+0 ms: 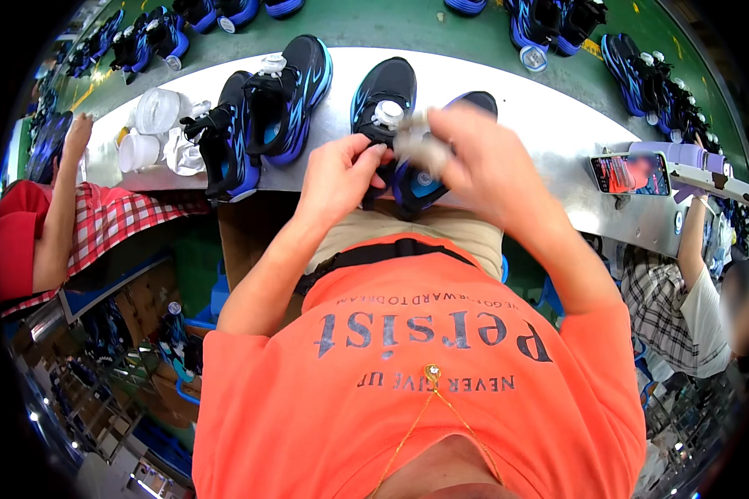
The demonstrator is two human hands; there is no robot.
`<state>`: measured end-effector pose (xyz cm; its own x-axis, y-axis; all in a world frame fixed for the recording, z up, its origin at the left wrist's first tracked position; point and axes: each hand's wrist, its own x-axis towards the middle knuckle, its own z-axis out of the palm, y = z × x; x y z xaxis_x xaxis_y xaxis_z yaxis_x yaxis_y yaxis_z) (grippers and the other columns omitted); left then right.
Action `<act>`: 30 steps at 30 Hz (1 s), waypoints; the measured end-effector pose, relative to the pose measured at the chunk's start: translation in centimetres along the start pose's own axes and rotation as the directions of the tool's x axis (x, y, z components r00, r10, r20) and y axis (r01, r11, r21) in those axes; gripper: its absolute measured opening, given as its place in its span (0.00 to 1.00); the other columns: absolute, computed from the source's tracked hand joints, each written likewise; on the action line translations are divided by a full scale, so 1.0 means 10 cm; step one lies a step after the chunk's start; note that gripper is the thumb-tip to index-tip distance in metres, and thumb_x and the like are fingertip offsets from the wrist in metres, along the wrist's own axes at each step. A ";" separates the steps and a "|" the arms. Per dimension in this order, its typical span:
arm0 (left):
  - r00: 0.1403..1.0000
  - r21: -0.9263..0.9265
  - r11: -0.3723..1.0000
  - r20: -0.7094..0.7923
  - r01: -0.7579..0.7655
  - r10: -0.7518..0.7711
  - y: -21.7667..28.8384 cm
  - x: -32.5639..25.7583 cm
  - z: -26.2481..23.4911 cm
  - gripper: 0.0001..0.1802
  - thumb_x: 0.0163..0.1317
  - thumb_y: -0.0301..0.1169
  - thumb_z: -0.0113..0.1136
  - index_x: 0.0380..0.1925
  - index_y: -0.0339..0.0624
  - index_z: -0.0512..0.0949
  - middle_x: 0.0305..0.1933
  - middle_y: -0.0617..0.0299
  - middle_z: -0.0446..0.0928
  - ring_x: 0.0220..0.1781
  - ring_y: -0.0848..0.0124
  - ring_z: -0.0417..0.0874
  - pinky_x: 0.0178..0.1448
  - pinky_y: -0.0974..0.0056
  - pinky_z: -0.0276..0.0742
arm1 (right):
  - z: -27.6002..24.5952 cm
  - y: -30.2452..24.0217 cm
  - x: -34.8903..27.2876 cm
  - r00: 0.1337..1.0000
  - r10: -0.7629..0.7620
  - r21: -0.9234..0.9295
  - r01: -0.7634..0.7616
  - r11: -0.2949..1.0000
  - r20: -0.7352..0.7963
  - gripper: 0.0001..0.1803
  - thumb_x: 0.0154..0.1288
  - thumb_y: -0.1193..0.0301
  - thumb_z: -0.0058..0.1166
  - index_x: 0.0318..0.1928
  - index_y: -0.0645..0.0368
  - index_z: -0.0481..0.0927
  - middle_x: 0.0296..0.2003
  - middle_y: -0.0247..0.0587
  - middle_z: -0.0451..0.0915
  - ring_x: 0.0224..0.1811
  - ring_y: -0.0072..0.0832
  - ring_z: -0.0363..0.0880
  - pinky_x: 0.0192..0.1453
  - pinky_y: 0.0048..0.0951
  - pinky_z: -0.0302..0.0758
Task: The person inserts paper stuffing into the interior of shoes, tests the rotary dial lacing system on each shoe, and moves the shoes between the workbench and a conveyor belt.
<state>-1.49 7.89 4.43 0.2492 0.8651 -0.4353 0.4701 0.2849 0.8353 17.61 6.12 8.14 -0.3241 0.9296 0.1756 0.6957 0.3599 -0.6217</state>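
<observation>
Two black-and-blue sneakers (pixel 389 91) stand on the white worktable (pixel 549 125) right in front of me, toes pointing away. My left hand (pixel 339 170) pinches the near edge of the left shoe by its white dial. A crumpled grey wad (pixel 418 148) is gripped in my right hand (pixel 478 162), pressed over the opening of the right shoe (pixel 424 185). Both hands touch the shoes.
Another pair of black-and-blue sneakers (pixel 266 108) sits to the left, next to white cups (pixel 150 125). A phone (pixel 631 173) lies at the right edge. More shoes (pixel 641 75) ride a green belt behind. Co-workers sit at left (pixel 58 216) and right (pixel 691 291).
</observation>
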 end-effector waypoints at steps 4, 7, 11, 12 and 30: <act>0.999 -0.135 0.990 0.027 0.037 -0.034 -0.08 -0.15 0.12 0.13 0.64 0.32 0.54 0.36 0.33 0.82 0.30 0.61 0.82 0.26 0.76 0.82 0.30 0.71 0.72 | 0.29 -0.07 -0.68 0.983 0.116 -0.039 -0.111 0.993 0.140 0.19 0.55 0.67 0.60 0.47 0.56 0.73 0.35 0.47 0.75 0.38 0.42 0.78 0.38 0.41 0.76; 0.973 0.108 0.989 0.198 0.101 -0.121 0.17 -0.09 -0.18 0.15 0.61 0.37 0.60 0.29 0.33 0.83 0.27 0.62 0.81 0.26 0.78 0.81 0.30 0.71 0.72 | 0.11 0.09 -0.66 0.937 0.136 0.158 -0.195 0.968 0.322 0.18 0.56 0.67 0.59 0.47 0.56 0.76 0.35 0.45 0.75 0.39 0.43 0.77 0.41 0.41 0.76; 0.841 0.278 0.799 0.072 -0.534 0.537 0.35 0.07 -0.30 0.06 0.56 0.28 0.63 0.33 0.39 0.81 0.35 0.66 0.75 0.32 0.78 0.73 0.34 0.73 0.66 | -0.45 0.04 -0.31 0.990 0.103 0.156 -0.117 0.981 0.097 0.14 0.59 0.71 0.58 0.47 0.51 0.80 0.32 0.42 0.75 0.38 0.42 0.76 0.41 0.36 0.74; 0.809 0.234 0.775 0.176 -0.587 0.560 0.25 0.18 -0.22 0.07 0.55 0.27 0.63 0.35 0.40 0.80 0.38 0.65 0.74 0.35 0.76 0.74 0.36 0.72 0.67 | -0.40 0.13 -0.29 0.989 0.105 0.149 -0.120 0.981 0.105 0.15 0.58 0.71 0.58 0.47 0.50 0.80 0.31 0.42 0.75 0.37 0.41 0.76 0.40 0.36 0.73; 0.896 0.072 0.920 0.266 -0.385 0.354 0.29 -0.31 0.45 0.12 0.62 0.25 0.56 0.45 0.32 0.76 0.41 0.58 0.79 0.33 0.73 0.79 0.36 0.71 0.74 | -0.35 0.68 -0.21 0.929 0.161 0.129 -0.215 0.968 0.333 0.20 0.54 0.71 0.60 0.50 0.51 0.79 0.30 0.43 0.75 0.34 0.37 0.75 0.38 0.34 0.72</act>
<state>2.95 4.15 6.73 0.6154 0.7665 -0.1838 0.3978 -0.1008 0.9119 25.26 6.87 6.24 -0.4023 0.8952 -0.1915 0.6601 0.1387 -0.7382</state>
